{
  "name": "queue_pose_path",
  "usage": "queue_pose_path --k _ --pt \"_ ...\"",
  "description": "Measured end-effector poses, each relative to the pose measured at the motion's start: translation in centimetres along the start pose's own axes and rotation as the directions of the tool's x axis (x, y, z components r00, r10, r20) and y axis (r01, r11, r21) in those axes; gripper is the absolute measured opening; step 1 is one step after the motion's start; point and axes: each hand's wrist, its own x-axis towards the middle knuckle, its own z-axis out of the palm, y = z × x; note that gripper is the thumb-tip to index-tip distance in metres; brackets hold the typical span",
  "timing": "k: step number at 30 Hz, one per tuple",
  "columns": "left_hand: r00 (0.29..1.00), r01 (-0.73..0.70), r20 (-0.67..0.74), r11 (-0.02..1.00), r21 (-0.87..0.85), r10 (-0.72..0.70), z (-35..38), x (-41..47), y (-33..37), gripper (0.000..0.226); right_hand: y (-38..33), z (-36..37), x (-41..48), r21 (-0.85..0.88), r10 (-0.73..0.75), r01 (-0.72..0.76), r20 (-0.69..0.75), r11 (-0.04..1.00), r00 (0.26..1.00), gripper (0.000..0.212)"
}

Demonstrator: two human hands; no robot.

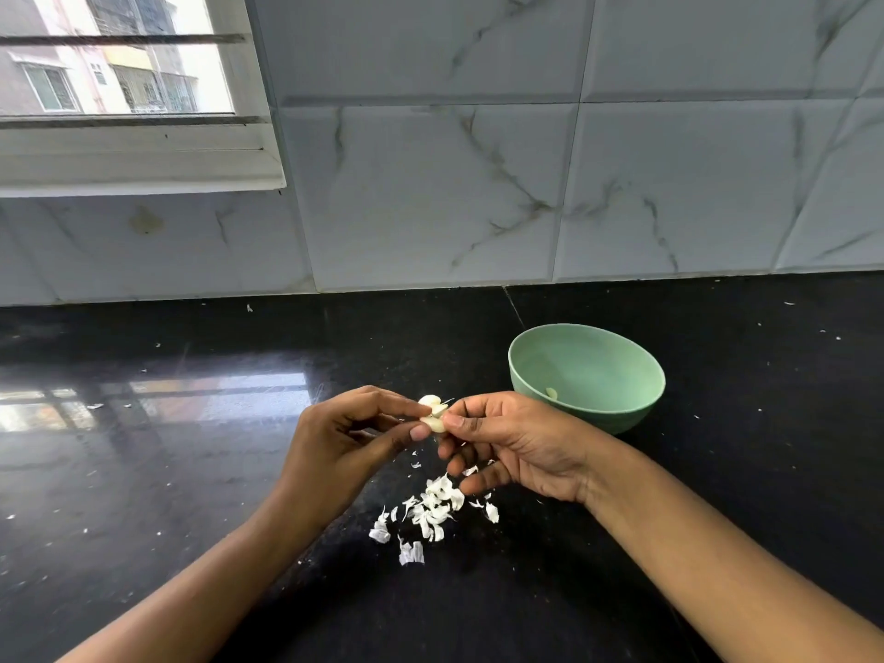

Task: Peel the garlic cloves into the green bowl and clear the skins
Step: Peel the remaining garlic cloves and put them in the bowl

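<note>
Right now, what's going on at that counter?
A person is peeling garlic. The left hand and right hand pinch a small cluster of cloves above the black counter. A pile of white skins lies just below them. The green bowl stands to the right, with one peeled clove visible inside.

The bowl (586,375) sits on the counter (191,471), right of and behind the two hands. One garlic clove (551,393) lies in it. The skins (430,512) lie on the counter below the hands.
</note>
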Motion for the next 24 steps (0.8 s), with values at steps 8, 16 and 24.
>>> queue_pose_path --k 8,16,24 --pt "0.999 -0.010 0.031 1.000 -0.026 0.011 -0.02 -0.07 0.39 0.018 -0.13 0.38 -0.28 -0.066 -0.014 0.016 0.032 0.998 0.999 0.021" --pt "0.984 0.107 0.160 0.972 -0.208 -0.074 0.00 -0.20 0.23 0.031 0.01 0.53 -0.30 -0.108 -0.001 0.007 0.058 0.994 0.998 0.022" --pt "0.990 0.053 0.136 0.979 -0.196 -0.026 0.12 -0.34 -0.02 0.030 0.09 0.49 -0.17 -0.107 0.001 0.005 0.057 0.994 0.998 0.023"
